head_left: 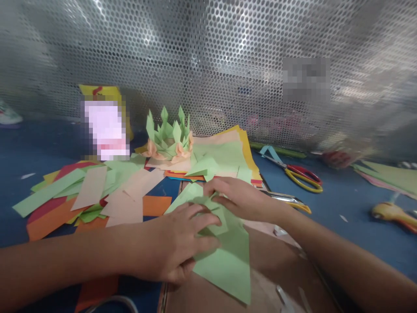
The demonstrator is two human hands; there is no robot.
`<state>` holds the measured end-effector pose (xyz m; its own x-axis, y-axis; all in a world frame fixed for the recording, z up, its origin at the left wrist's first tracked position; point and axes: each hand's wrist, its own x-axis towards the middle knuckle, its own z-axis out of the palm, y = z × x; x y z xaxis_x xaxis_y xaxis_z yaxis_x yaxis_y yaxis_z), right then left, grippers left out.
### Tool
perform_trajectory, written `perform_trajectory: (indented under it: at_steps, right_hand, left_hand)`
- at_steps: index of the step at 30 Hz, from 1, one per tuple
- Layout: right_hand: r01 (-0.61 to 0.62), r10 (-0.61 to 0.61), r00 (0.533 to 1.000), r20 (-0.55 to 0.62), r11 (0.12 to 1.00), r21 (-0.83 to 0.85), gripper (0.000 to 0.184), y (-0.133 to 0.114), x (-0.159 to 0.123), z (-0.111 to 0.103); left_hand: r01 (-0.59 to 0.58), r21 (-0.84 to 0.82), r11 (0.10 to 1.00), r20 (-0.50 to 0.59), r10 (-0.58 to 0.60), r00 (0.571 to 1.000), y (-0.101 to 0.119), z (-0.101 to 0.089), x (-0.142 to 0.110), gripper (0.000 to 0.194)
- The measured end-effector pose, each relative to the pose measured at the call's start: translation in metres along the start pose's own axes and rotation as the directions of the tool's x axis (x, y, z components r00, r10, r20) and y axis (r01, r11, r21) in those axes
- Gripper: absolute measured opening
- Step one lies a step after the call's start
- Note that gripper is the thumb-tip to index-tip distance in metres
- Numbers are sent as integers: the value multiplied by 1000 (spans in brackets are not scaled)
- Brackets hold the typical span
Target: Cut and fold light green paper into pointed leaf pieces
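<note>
A light green paper sheet (228, 261) lies partly folded on a brown cardboard board (276, 261). My left hand (177, 243) presses down on the sheet's left side, fingers curled over a fold. My right hand (243, 198) rests on the paper's upper part, its fingers pinching a small flap. Behind them stands a folded green paper crown-like shape (167, 134) with peach-coloured pieces around its base.
Cut strips of green, peach, orange and red paper (91, 191) lie scattered at left. A stack of coloured sheets (228, 152) sits behind. Red-and-yellow scissors (301, 174) and a yellow tool (391, 213) lie on the blue surface at right. A perforated metal wall (208, 56) closes the back.
</note>
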<state>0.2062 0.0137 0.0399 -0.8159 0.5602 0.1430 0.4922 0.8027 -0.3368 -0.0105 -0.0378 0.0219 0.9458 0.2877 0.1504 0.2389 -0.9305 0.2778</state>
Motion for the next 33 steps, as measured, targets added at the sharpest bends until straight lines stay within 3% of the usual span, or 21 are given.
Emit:
perform_trajectory:
  at_steps: [3,5,8,10,14,16,18,19,20,21,24,29,33]
  right_hand:
    - [-129,155,967,-203,982,139,16,10,0,-4]
    - [-191,277,897,-346,946,261,15,21,-1,-6]
    - [-306,472,759,-449,867,393,15,43,-2,-4]
    - [-333,505,729,-463,852,404,20,56,-3,-3]
    - [-354,485,741,-464,870,342,28,60,-4,-5]
    - [-353,408,791,-457,913,203,29,44,-5,-10]
    - [-254,269,923,-275,963,89,23,22,-8,-15]
    - [-188,196,976,-94,979,81,21,11,-9,-16]
    - [-140,137,989,49,987,84,26,0,-12,-17]
    - [-101,85,980,179,991,87,34,-8,-14,-16]
    - [-33,20,970,244,998,48,48,-22,-19,-10]
    - [-211,180,926,333,976,60,37,-24,-16,-6]
    - [-179,150,950,275,980,86,24,-24,-11,-8]
  left_hand:
    - [-8,20,1000,-7,8,1000,1,2,0,48]
    - [-22,32,999,-10,22,1000,1,2,0,44]
    - [-35,13,999,21,35,999,2,-1,1,41]
    - [-34,-11,999,48,35,998,3,-2,1,40]
    - [-39,-21,999,22,39,999,1,4,0,45]
    - [-12,-23,1000,-29,11,1000,-1,8,-1,52]
    - [46,-64,997,-88,-52,995,-4,8,-2,60]
    - [120,-81,989,-96,-128,987,-6,7,-3,60]
    - [179,-101,979,-61,-186,981,-8,5,-3,57]
    - [218,-111,970,-50,-225,973,-10,3,-3,59]
    - [262,-75,962,-77,-267,961,-17,-1,-4,81]
    - [286,-79,955,-23,-289,957,-24,6,-5,99]
    - [293,-101,951,-39,-298,954,-23,8,-5,99]
